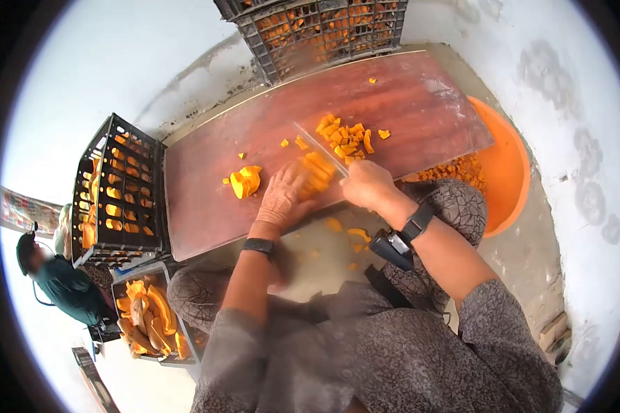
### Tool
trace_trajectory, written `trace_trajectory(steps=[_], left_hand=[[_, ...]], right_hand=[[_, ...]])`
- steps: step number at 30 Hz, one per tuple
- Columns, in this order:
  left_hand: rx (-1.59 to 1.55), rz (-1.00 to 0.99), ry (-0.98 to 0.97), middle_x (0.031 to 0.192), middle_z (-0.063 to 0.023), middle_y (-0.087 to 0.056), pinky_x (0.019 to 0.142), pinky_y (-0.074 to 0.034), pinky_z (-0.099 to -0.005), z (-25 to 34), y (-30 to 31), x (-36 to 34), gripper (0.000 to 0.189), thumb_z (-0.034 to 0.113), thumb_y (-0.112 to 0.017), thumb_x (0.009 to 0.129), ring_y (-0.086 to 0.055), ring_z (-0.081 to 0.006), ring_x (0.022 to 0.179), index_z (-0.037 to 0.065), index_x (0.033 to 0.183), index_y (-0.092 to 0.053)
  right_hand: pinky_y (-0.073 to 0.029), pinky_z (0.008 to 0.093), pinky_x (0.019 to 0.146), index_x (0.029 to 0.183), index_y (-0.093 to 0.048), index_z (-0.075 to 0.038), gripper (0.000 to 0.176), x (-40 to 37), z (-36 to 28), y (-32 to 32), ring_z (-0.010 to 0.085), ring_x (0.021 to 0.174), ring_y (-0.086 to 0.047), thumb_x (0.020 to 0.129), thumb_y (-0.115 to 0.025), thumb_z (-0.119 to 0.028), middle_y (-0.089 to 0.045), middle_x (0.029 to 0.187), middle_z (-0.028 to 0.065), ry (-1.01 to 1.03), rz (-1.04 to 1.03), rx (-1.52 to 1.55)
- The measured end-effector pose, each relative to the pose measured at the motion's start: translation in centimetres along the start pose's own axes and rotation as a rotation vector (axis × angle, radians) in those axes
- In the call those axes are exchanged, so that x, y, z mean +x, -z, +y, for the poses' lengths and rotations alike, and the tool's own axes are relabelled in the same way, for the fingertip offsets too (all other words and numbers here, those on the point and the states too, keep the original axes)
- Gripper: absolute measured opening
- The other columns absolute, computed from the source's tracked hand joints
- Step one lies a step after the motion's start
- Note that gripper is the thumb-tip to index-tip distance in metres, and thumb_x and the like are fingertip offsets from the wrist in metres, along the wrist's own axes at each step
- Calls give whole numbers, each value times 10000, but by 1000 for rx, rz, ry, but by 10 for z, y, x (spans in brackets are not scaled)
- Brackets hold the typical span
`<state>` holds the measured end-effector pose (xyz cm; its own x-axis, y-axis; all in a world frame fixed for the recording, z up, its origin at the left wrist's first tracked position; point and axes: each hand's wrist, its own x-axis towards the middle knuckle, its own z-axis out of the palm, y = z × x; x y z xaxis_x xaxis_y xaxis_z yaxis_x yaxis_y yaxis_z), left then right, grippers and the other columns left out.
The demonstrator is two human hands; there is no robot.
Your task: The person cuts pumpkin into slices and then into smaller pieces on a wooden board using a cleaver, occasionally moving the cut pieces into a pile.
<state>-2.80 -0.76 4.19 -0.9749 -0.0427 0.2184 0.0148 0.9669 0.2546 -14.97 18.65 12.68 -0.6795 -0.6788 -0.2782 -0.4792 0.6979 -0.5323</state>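
My right hand (370, 184) is wrapped round the handle of a knife (322, 149), its blade pointing up and left over the red board (207, 206). Beside the blade, my left hand (284, 195) rests its fingers against cut orange pumpkin strips (315, 172), which look blurred. A heap of pumpkin cubes (344, 136) lies just beyond the knife. To the left of my left hand sits a larger pumpkin chunk (246, 182), with small bits near it. Part of the strips is hidden behind my fingers.
An orange tub (510, 168) holding pumpkin cubes stands at the board's right end. Black crates of pumpkin stand behind (331, 34) and left (117, 193). A lower crate (151, 316) holds long pumpkin pieces. Another person (65, 282) is at far left. Scraps lie on the floor.
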Motion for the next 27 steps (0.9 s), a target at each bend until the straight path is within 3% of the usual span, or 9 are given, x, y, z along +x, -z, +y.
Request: trace_trajectory(steps=[1, 3, 6, 13, 16, 19, 21, 24, 27], left_hand=[[-3, -28, -48, 1518, -167, -392, 1128, -352, -495, 1, -2, 3, 770, 251, -823, 702, -395, -393, 1373, 117, 1382, -488], [23, -104, -33, 1537, -152, -378, 1152, -309, -508, 3, -7, 10, 784, 301, -817, 717, -353, -379, 1413, 143, 1408, -481], [47, -133, -106, 1565, -122, -354, 1169, -258, -528, 2, -8, 25, 783, 324, -791, 751, -305, -352, 1453, 158, 1443, -463], [52, -147, -131, 1523, -91, -416, 1111, -300, -583, 2, -11, 39, 639, 300, -722, 802, -320, -344, 1443, 149, 1390, -522], [11, -112, -125, 1428, -98, -498, 1089, -324, -571, 10, -10, 41, 570, 322, -699, 805, -350, -346, 1415, 153, 1335, -577], [13, -138, -48, 1326, -101, -535, 1091, -330, -545, 12, -9, 37, 567, 306, -713, 780, -391, -355, 1358, 150, 1313, -595], [15, -46, 74, 1292, -103, -552, 1049, -364, -534, 10, -13, 31, 525, 284, -712, 763, -422, -357, 1313, 145, 1263, -631], [65, 2, 123, 1263, -119, -564, 1018, -389, -532, 0, -14, 26, 508, 277, -707, 761, -459, -371, 1256, 136, 1245, -640], [127, 47, 185, 1240, -129, -571, 1000, -401, -539, -24, -16, 16, 518, 278, -708, 766, -486, -380, 1209, 127, 1256, -630]], right_hand=[[-547, 448, 750, 877, -701, 51, 333, 2, 3, -4, 362, 758, -706, 917, -603, -265, -699, 771, 210, -7, 0, 11], [-522, 472, 843, 936, -716, 32, 325, 7, 7, -9, 397, 937, -678, 912, -603, -272, -704, 903, 238, -82, 5, -18], [-511, 478, 871, 959, -719, 21, 321, 12, 11, -15, 399, 1003, -658, 905, -605, -274, -695, 996, 249, -60, 37, 5], [-510, 478, 883, 985, -720, 14, 323, 26, 12, -33, 403, 1019, -652, 899, -601, -273, -695, 1016, 240, -150, 22, 28], [-527, 446, 847, 950, -734, -62, 226, 27, 16, -33, 349, 986, -675, 853, -589, -205, -711, 1004, 174, -165, 35, 15], [-531, 447, 836, 942, -737, -63, 222, 25, 17, -32, 348, 974, -680, 854, -596, -211, -715, 988, 174, -158, 45, 14], [-522, 486, 856, 942, -729, 11, 318, 23, 17, -32, 402, 982, -666, 885, -618, -281, -701, 966, 234, -106, 28, 37], [-539, 449, 810, 919, -740, -60, 218, 23, 14, -32, 353, 942, -689, 846, -618, -225, -719, 954, 177, -97, 26, -4], [-541, 441, 817, 930, -741, -62, 223, 23, 13, -28, 351, 954, -690, 848, -617, -227, -720, 966, 176, -79, -10, -20]])
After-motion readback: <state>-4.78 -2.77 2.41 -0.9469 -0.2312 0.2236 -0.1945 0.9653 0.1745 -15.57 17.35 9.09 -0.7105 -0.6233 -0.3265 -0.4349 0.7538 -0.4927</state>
